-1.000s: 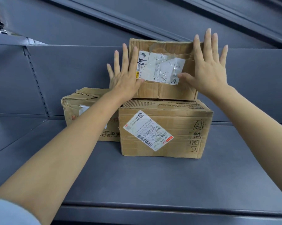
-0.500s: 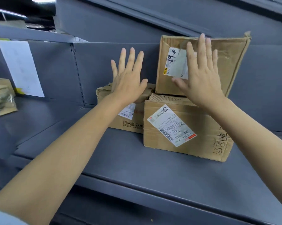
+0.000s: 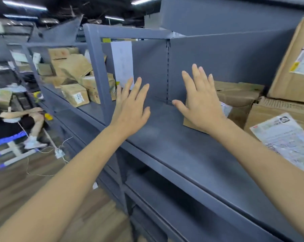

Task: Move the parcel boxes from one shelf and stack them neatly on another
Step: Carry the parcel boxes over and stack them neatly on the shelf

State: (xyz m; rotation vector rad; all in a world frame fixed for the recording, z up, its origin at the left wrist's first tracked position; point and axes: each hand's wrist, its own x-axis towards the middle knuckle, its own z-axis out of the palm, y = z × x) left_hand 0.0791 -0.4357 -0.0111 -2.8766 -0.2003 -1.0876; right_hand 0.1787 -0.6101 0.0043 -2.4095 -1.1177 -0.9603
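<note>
1. We see our left hand (image 3: 131,109) raised over the front part of the flat grey metal shelf (image 3: 191,154), with the fingers straight and spread; it holds nothing and touches no box.
2. Our right hand (image 3: 201,102) is also raised, fingers straight and slightly apart, and empty. It stands in front of the low brown cardboard box (image 3: 238,95) at the back of the shelf; we cannot tell if it touches this box.
3. At the right edge, the larger brown cardboard box with a white shipping label (image 3: 277,119) stands on the same shelf, just beside the low box.
4. On top of this larger box rests the tall brown cardboard box with a torn white label (image 3: 287,67), leaning a little and cut by the picture edge.
5. A white paper sheet (image 3: 122,62) hangs on the grey back panel behind our left hand.
6. To the left, past a grey upright post (image 3: 98,74), the neighbouring shelf carries a loose pile of brown cardboard parcels (image 3: 74,74), some tilted.
7. Far left, near the wooden floor, a person in dark clothes (image 3: 20,123) is low down beside the shelving; this part is blurred.
8. Thin white cables (image 3: 60,151) lie on the floor there.
</note>
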